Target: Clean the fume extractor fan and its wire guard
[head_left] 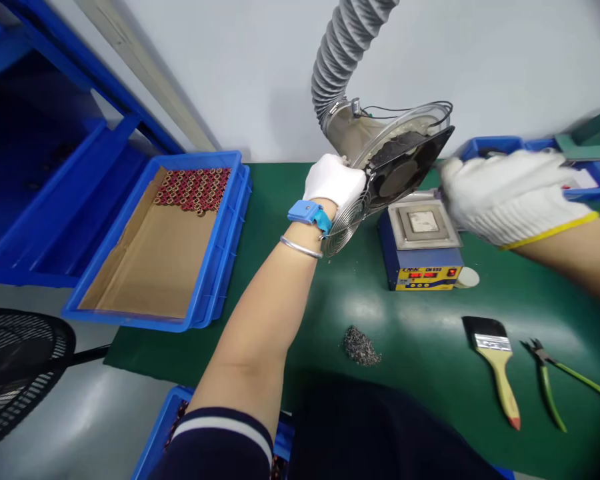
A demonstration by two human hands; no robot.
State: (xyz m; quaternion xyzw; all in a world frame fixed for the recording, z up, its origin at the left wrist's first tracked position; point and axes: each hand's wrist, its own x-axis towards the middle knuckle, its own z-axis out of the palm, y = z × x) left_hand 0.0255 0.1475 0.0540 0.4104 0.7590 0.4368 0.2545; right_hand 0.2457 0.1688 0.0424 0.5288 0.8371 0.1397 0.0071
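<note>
My left hand (333, 180), in a white glove, is closed on the rim of the fume extractor hood (375, 140), beside its black fan (410, 170). A round wire fan guard (347, 223) hangs tilted from the hood near my left wrist, which wears a blue wrist strap (307, 212). My right hand (500, 193), in a white glove with a yellow cuff, is blurred and hovers right of the hood; I cannot make out its fingers or anything in them. Between and below both hands sits a blue solder pot (423, 250) with a lit red display.
Stacked blue trays (200, 293) at left hold rows of small copper-and-red coils (195, 190). A pile of metal clippings (361, 347), a paintbrush (495, 360) and green-handled cutters (545, 373) lie on the green mat. A grey hose (337, 63) rises from the hood. A black fan (20, 373) stands at lower left.
</note>
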